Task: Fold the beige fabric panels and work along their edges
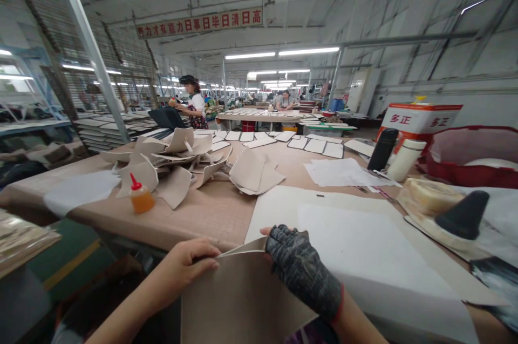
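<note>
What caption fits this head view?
Both hands, left bare and right gloved, grip a beige sheet at a worktable.

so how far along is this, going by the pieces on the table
Looks done: a heap of folded beige pieces lies mid-table beside the orange glue bottle. In hand: the left hand and gloved right hand grip one beige sheet at its top edge. Left: flat pieces lie in rows farther back, seemingly unfolded.
</note>
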A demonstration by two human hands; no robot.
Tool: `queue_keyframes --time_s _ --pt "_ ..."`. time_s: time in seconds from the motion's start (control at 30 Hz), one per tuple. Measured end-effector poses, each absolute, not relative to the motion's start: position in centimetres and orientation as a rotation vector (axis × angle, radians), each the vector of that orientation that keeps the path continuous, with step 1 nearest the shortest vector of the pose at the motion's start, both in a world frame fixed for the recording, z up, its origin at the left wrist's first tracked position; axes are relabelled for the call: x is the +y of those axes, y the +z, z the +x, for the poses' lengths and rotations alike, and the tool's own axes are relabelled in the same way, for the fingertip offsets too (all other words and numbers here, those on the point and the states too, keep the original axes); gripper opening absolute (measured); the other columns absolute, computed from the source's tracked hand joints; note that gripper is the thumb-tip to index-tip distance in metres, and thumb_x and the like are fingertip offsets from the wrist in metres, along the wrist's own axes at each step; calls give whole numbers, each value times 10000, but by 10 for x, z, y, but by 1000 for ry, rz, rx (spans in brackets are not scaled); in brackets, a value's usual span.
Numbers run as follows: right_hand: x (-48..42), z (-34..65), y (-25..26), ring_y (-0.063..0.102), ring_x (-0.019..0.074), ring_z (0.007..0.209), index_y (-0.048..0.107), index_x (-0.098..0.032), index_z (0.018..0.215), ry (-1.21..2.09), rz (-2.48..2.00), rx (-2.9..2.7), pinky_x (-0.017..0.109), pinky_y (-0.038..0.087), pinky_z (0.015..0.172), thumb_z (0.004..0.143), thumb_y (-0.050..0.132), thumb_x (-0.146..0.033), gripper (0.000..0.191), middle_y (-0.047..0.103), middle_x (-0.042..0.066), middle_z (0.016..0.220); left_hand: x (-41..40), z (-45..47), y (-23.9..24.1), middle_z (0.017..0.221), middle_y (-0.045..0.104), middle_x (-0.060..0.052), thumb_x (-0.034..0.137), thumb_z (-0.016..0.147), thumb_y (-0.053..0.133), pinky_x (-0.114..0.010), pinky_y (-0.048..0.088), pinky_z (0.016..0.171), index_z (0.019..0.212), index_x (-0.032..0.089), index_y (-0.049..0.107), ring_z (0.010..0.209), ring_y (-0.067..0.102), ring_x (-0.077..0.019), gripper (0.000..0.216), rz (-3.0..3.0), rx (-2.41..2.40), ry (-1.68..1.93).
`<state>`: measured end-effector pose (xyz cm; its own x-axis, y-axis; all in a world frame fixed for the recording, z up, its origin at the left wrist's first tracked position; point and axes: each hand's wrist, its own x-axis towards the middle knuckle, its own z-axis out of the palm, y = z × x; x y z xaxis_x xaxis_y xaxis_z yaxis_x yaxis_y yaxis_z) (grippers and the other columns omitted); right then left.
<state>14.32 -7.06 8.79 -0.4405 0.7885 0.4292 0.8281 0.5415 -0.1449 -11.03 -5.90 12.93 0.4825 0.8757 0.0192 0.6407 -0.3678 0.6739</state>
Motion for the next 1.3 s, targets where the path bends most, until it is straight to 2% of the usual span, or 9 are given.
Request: queue_keyframes --time_s 0.23,0.5,0.63,0.8,0.9,1.03,1.13,1.23,1.3 --pt "-63 139 83 598 217 891 611 -141 962 -6 -1301 -2323 327 469 814 790 505 -185 207 652 93 974 -74 -106 136 753 638 -6 274 773 507 -231 425 680 743 180 627 739 573 -163 155 2145 1373 487" --pt "-68 131 83 582 223 714 601 -177 812 -218 -1319 -2329 334 469 651 798 488 -210 119 630 67 780 -75 -115 135 740 625 3 259 797 492 -216 421 683 725 194 626 733 574 -147 165 2270 1372 439" --pt "-70 126 82 565 233 712 589 -177 825 -344 -1251 -2282 354 452 656 811 459 -219 137 622 74 785 -77 -112 132 788 657 -2 248 812 486 -219 422 705 785 221 669 776 590 -156 187 2351 1400 321" --pt "-75 114 89 542 221 673 568 -193 742 -316 -1274 -2361 345 432 617 800 495 -229 100 603 60 741 -78 -92 129 831 693 -11 263 823 485 -255 435 730 876 244 688 816 609 -188 211 2401 1463 245" --pt "-77 109 88 544 237 696 579 -187 796 -372 -1260 -2373 365 438 630 782 538 -262 86 605 79 760 -76 -82 129 878 704 -16 276 820 493 -273 444 747 902 254 688 844 618 -201 212 2377 1496 261" --pt "-77 109 82 560 260 757 591 -154 892 -351 -1246 -2378 394 463 684 758 577 -276 182 623 108 822 -74 -78 130 866 707 -23 273 817 488 -281 447 751 864 241 694 844 621 -209 213 2331 1511 304" --pt "-81 112 84 577 258 852 596 -154 912 -263 -1147 -2307 410 472 750 799 511 -209 152 635 124 979 -75 -79 133 840 699 -27 284 816 481 -266 447 721 832 221 689 815 616 -201 218 2298 1481 365" --pt "-87 125 98 563 219 973 590 -175 908 -146 -936 -2085 371 472 803 843 431 -151 174 569 115 1168 -75 -85 136 831 693 -22 297 820 469 -262 441 711 826 216 679 804 611 -195 226 2301 1446 412" --pt "-89 139 109 542 192 1019 575 -198 931 -27 -912 -1837 345 465 830 860 419 -149 178 547 98 1192 -73 -91 137 835 693 -21 305 815 474 -263 438 718 820 213 677 807 611 -195 223 2297 1449 416"
